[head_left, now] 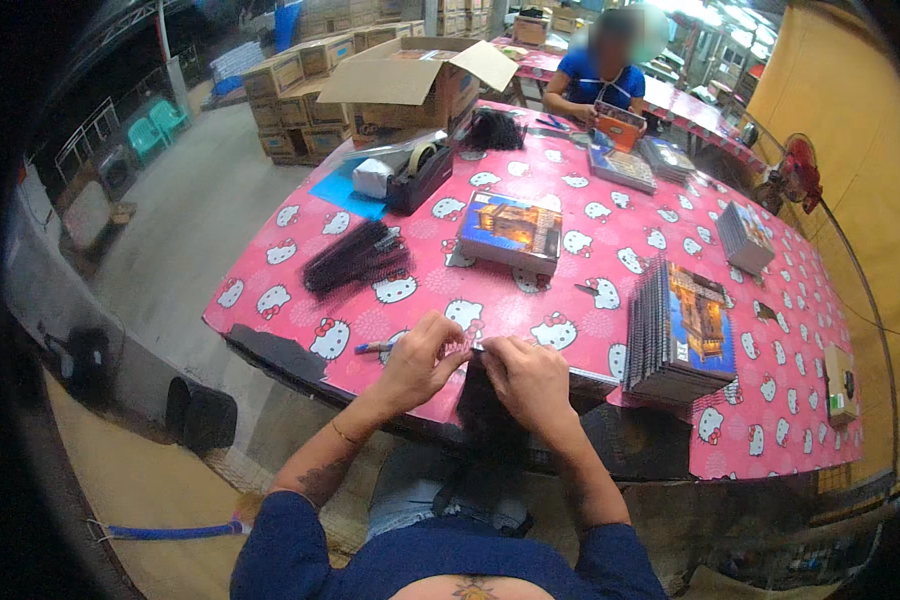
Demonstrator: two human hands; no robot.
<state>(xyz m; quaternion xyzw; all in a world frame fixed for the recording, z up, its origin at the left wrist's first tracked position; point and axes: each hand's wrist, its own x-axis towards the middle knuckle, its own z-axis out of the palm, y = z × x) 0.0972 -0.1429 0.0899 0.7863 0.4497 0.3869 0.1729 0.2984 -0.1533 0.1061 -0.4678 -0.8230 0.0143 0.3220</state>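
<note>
Both hands are meeting at the near edge of the table [610,240], which is covered in a pink cartoon-cat cloth. The left hand [417,362] and the right hand [530,378] are pinching, fingertips almost touching, a small thin piece [473,346] held between them just above the cloth; it is too small to tell what it is. A dark bundle [485,410] is hanging below the hands, over the table edge toward the lap. Just left of the left hand, a pen [373,348] is lying at the near edge.

Beyond the hands, toward the middle of the table, a picture-covered box [510,232] is lying flat. A pile of black comb bindings [358,258] is sitting near the left edge, with a tape dispenser [420,175] farther back. To the right of the right hand, a stack of spiral notebooks [682,335] is resting near the near edge. At the far edge another person [602,85] in blue is sitting and handling a notebook, beside an open cardboard box [410,85].
</note>
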